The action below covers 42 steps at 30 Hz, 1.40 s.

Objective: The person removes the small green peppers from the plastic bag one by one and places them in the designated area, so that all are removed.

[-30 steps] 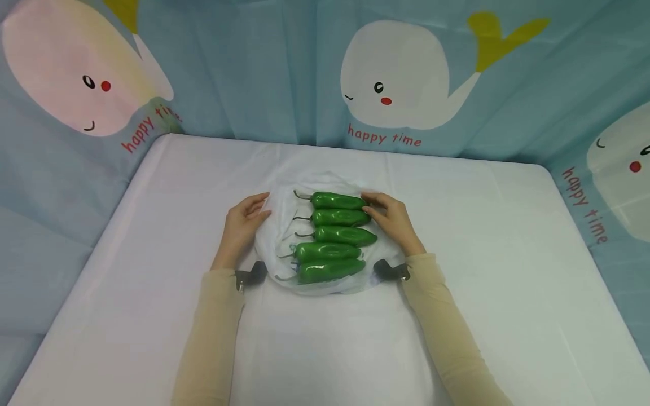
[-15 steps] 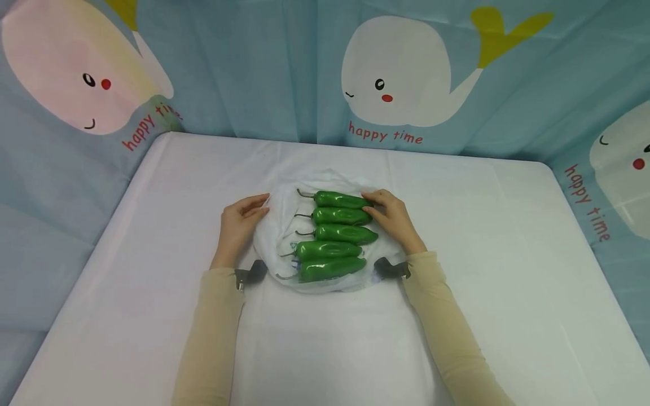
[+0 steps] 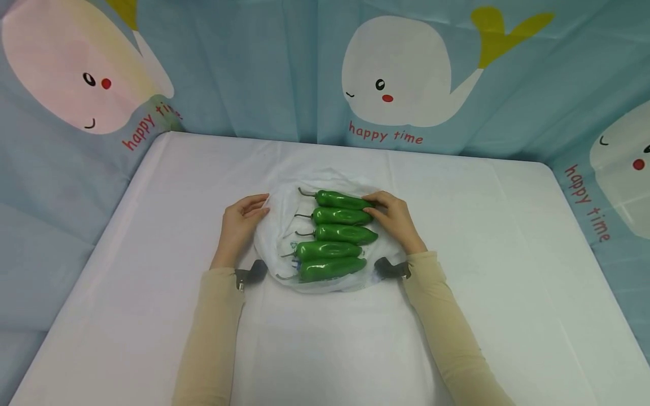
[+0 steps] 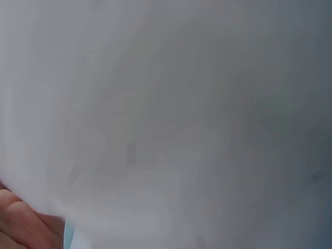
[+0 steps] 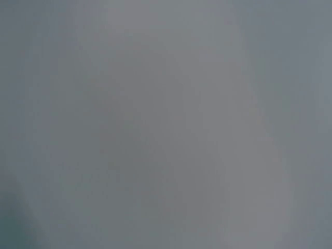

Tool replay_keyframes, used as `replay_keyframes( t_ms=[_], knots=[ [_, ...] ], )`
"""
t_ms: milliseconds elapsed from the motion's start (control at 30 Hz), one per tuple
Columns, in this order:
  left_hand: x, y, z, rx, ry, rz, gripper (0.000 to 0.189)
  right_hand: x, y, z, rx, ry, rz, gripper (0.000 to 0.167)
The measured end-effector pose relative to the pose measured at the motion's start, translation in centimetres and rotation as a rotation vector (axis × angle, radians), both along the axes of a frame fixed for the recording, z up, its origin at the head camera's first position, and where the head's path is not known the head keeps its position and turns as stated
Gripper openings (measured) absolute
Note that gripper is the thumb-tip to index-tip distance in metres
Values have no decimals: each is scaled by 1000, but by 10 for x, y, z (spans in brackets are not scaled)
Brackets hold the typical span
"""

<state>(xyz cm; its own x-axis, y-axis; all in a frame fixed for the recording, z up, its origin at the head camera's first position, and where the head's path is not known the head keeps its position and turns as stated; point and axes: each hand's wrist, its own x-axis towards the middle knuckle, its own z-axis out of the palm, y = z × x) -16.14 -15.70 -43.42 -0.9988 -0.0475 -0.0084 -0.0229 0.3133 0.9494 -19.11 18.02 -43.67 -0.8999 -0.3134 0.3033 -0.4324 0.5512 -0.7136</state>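
Note:
Several long green chili peppers (image 3: pixel 337 233) lie in a column on a thin white plastic bag (image 3: pixel 276 225), stems pointing left. At the bag's left edge, my left hand (image 3: pixel 238 225) pinches the film between thumb and fingertips. My right hand (image 3: pixel 396 220) has the tip of the farthest pepper (image 3: pixel 341 199) between its thumb and fingers; its thumb lies right at the end of the second pepper (image 3: pixel 341 216). Blurred white film (image 4: pixel 155 114) fills most of the left wrist view, with part of the hand (image 4: pixel 28 225) at its lower left corner. Only grey blur shows in the right wrist view.
The bag lies on a white-covered table (image 3: pixel 325 344). Behind and at both sides hangs a blue curtain (image 3: pixel 264 73) printed with whales. Dark wrist cameras (image 3: pixel 252 273) sit close to the bag's near side.
The farthest pepper has shifted slightly right, its tip sliding between my right fingers. My left hand stays almost still at the bag's edge. The head view tilted down a little.

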Motion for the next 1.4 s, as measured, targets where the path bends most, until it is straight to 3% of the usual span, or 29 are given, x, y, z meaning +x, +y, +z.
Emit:
replay_keyframes(
  t_ms=[467,1067,1400],
  knots=[
    [-1,1,0,20,-22,3,34,1,6,5,-30,53,5,24],
    [-1,0,-2,18,-19,7,34,2,15,12,-116,18,-31,25],
    [-1,0,-2,21,-32,17,33,1,19,11,-153,60,-50,26]
  ],
)
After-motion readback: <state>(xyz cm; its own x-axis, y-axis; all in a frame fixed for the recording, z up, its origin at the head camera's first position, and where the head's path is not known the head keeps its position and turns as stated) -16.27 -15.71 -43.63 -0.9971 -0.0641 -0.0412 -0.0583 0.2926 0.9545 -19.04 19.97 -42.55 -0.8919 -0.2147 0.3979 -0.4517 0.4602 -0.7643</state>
